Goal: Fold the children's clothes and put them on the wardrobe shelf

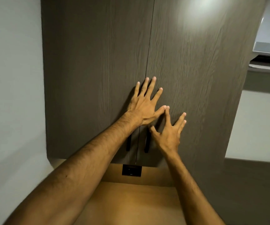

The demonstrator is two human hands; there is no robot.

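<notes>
A dark brown wood-grain wardrobe (98, 62) fills the view, its two doors shut along a thin central seam. My left hand (144, 104) lies flat across the seam with its fingers spread, palm against the doors. My right hand (170, 132) sits just below and to the right on the right door (196, 70), fingers apart and its fingertips touching the wood. Two black vertical handles (146, 143) show beneath the hands, partly hidden by my left forearm. No clothes are in view.
A pale wall (12, 78) stands to the left of the wardrobe. A tan surface (131, 200) with a small black plate (131, 170) lies below the doors. At the right are a light wall (257, 124) and a white ledge (269, 47).
</notes>
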